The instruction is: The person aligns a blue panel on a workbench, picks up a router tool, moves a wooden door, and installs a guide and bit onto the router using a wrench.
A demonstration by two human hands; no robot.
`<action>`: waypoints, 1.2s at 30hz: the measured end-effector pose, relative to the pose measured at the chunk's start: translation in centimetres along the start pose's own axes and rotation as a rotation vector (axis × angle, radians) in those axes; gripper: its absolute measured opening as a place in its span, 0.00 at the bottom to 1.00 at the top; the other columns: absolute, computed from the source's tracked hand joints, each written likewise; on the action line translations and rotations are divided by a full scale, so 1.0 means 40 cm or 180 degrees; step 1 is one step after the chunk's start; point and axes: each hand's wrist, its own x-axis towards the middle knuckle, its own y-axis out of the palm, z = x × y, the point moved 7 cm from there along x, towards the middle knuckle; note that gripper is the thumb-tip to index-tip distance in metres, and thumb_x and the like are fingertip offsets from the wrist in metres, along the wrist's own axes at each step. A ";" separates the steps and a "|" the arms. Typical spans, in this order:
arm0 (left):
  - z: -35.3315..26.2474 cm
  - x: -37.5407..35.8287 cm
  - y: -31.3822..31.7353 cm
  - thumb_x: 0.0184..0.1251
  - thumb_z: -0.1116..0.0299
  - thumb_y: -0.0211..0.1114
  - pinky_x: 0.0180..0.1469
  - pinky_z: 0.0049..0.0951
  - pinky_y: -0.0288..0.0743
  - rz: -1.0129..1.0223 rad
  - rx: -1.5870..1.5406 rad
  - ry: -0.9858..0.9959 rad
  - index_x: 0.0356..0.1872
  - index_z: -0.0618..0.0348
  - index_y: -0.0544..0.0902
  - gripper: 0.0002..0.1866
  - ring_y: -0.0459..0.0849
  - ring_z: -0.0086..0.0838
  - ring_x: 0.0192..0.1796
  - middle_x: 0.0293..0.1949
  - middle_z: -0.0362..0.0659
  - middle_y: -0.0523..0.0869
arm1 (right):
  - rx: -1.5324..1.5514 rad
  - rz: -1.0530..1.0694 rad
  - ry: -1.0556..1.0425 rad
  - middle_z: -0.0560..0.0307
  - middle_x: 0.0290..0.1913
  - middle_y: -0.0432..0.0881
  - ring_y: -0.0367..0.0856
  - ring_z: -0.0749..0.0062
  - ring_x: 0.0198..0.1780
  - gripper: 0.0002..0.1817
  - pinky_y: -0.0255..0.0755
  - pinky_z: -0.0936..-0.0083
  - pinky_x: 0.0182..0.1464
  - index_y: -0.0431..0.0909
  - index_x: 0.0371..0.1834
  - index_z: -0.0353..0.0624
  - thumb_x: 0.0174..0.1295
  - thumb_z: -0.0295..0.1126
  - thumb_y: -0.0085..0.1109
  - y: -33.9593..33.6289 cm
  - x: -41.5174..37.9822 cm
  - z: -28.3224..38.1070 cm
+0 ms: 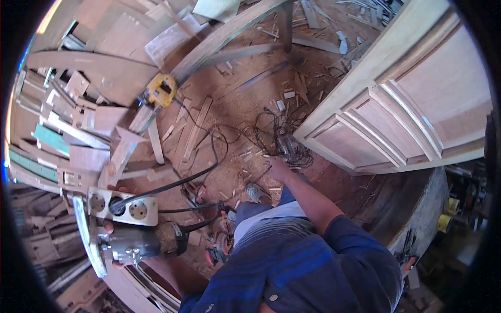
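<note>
My left hand [109,227] is closed around a router [136,244] with a grey metal body and a flat, pale base plate [88,237]. The tool lies on its side in the air at the left. A white power strip [125,207] with a black cable plugged into it rests against the router, and fingertips show behind its far edge. My right hand [280,169] hangs low in front of my body with its fingers loosely extended. Beyond those fingers, a dark power tool [286,143] lies among tangled cables on the floor.
A panelled wooden door [376,112] lies raised at the right. A yellow jigsaw-like tool [161,90] sits on a wooden beam. Black cables [211,164] cross the sawdust-covered floor near my shoe [255,193]. Wood offcuts [94,115] are piled at the left, and a red tool [216,250] lies beside me.
</note>
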 end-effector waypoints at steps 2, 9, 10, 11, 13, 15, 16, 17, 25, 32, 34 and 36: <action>0.046 0.110 0.052 0.50 0.55 0.77 0.70 0.52 0.76 0.0285 -0.0143 -0.0039 0.70 0.67 0.72 0.46 0.83 0.48 0.62 0.60 0.57 0.83 | 0.0346 -0.0040 0.0077 0.34 0.62 0.83 0.80 0.40 0.65 0.22 0.72 0.52 0.70 0.83 0.61 0.43 0.61 0.29 0.60 -0.039 -0.015 -0.013; 0.264 0.333 0.363 0.49 0.54 0.77 0.68 0.49 0.78 0.1540 -0.0867 -0.0113 0.69 0.69 0.74 0.46 0.85 0.47 0.60 0.58 0.56 0.84 | 0.1193 -0.1348 0.1000 0.44 0.65 0.83 0.85 0.57 0.63 0.21 0.77 0.64 0.67 0.79 0.66 0.42 0.72 0.35 0.63 -0.583 -0.216 -0.152; 0.291 0.336 0.413 0.49 0.54 0.76 0.68 0.49 0.78 0.1665 -0.0932 -0.0093 0.69 0.69 0.74 0.46 0.86 0.47 0.60 0.57 0.56 0.84 | 0.1628 -0.1827 0.0591 0.47 0.63 0.84 0.86 0.61 0.60 0.21 0.79 0.66 0.64 0.79 0.65 0.37 0.72 0.33 0.64 -0.598 -0.219 -0.296; 0.315 0.336 0.461 0.49 0.53 0.76 0.68 0.49 0.79 0.1756 -0.0975 -0.0090 0.69 0.69 0.74 0.46 0.86 0.46 0.59 0.57 0.56 0.85 | 0.1542 -0.1870 0.0519 0.50 0.59 0.86 0.84 0.63 0.60 0.21 0.77 0.65 0.65 0.80 0.65 0.37 0.74 0.35 0.61 -0.668 -0.231 -0.356; 0.316 0.283 0.635 0.44 0.49 0.70 0.63 0.44 0.81 0.1098 -0.0352 -0.0148 0.63 0.73 0.78 0.45 0.87 0.45 0.56 0.53 0.54 0.86 | 0.1326 -0.2108 0.0621 0.51 0.58 0.86 0.84 0.65 0.59 0.19 0.77 0.66 0.66 0.80 0.63 0.36 0.72 0.31 0.63 -0.795 -0.306 -0.299; 0.399 0.270 0.711 0.45 0.51 0.71 0.64 0.43 0.81 0.1360 -0.0602 -0.0663 0.64 0.72 0.78 0.44 0.87 0.44 0.57 0.55 0.53 0.86 | 0.1506 -0.2079 0.0576 0.49 0.58 0.86 0.85 0.64 0.59 0.20 0.78 0.67 0.65 0.81 0.62 0.36 0.70 0.32 0.68 -0.845 -0.308 -0.260; 0.451 0.262 0.746 0.45 0.52 0.72 0.64 0.42 0.81 0.1527 -0.0693 -0.0968 0.64 0.71 0.78 0.44 0.86 0.44 0.57 0.56 0.53 0.86 | 0.1623 -0.2077 0.0605 0.48 0.59 0.86 0.86 0.64 0.59 0.20 0.78 0.68 0.64 0.82 0.61 0.36 0.69 0.33 0.70 -0.840 -0.318 -0.232; 0.504 0.247 0.779 0.45 0.52 0.73 0.65 0.42 0.81 0.1673 -0.0866 -0.1240 0.65 0.70 0.77 0.44 0.86 0.43 0.59 0.57 0.52 0.85 | 0.1748 -0.2019 0.0339 0.48 0.58 0.86 0.86 0.64 0.57 0.21 0.78 0.68 0.63 0.82 0.60 0.36 0.68 0.34 0.72 -0.834 -0.311 -0.164; 0.739 -0.008 1.132 0.47 0.54 0.79 0.65 0.47 0.82 0.4203 -0.1149 -0.2848 0.66 0.67 0.78 0.44 0.86 0.45 0.62 0.59 0.52 0.86 | 0.0843 -0.1913 0.0128 0.43 0.52 0.88 0.89 0.44 0.49 0.26 0.80 0.57 0.59 0.80 0.66 0.48 0.67 0.43 0.71 -0.798 -0.167 0.204; 0.740 -0.167 1.273 0.52 0.44 0.76 0.81 0.73 0.46 0.5403 -0.1682 -0.4210 0.65 0.56 0.79 0.41 0.56 0.62 0.84 0.84 0.64 0.55 | 0.1735 -0.3631 0.2101 0.47 0.44 0.92 0.88 0.72 0.46 0.16 0.81 0.69 0.52 0.88 0.56 0.38 0.69 0.35 0.69 -0.580 -0.745 0.064; 0.744 -0.239 1.293 0.54 0.43 0.74 0.81 0.69 0.52 0.5463 -0.1696 -0.4595 0.65 0.55 0.80 0.39 0.64 0.60 0.81 0.82 0.64 0.59 | 0.2076 -0.4592 0.2886 0.61 0.37 0.90 0.84 0.81 0.42 0.11 0.80 0.74 0.43 0.90 0.50 0.37 0.67 0.27 0.67 -0.441 -0.976 0.011; 0.807 -0.304 1.279 0.55 0.46 0.73 0.69 0.60 0.74 0.5043 -0.1167 -0.4879 0.64 0.57 0.78 0.37 0.82 0.52 0.64 0.67 0.59 0.79 | 0.2402 -0.5386 0.3981 0.63 0.34 0.88 0.80 0.78 0.34 0.13 0.75 0.72 0.38 0.91 0.40 0.39 0.71 0.38 0.66 -0.343 -1.200 0.039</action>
